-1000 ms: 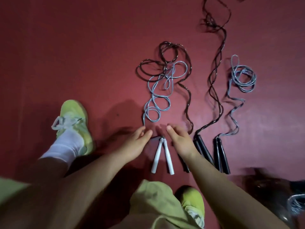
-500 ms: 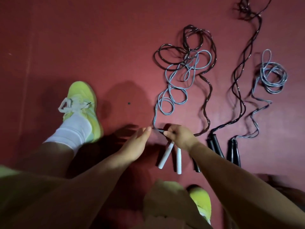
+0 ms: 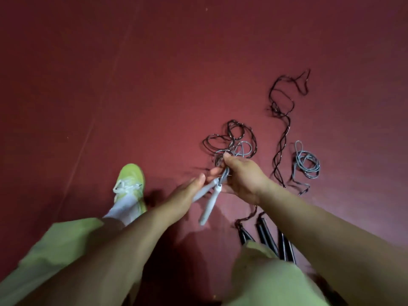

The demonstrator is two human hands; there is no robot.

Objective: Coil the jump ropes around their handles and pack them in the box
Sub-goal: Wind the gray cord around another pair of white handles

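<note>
1. Floor (image 3: 132, 85): dark red, with a faint straight seam running diagonally at left.
2. Shoe (image 3: 130, 182): yellow-green, white laces, flat on the floor.
3. Sock (image 3: 123, 208): white, above the shoe.
4. Trousers (image 3: 55, 250): light green.

Matt red floor (image 3: 110, 85), glossy blk rope (image 3: 283, 138).

Both forearms reach forward, left hand (image 3: 187, 192) and right hand (image 3: 242, 175) meeting, fingers curled in grips.
</note>
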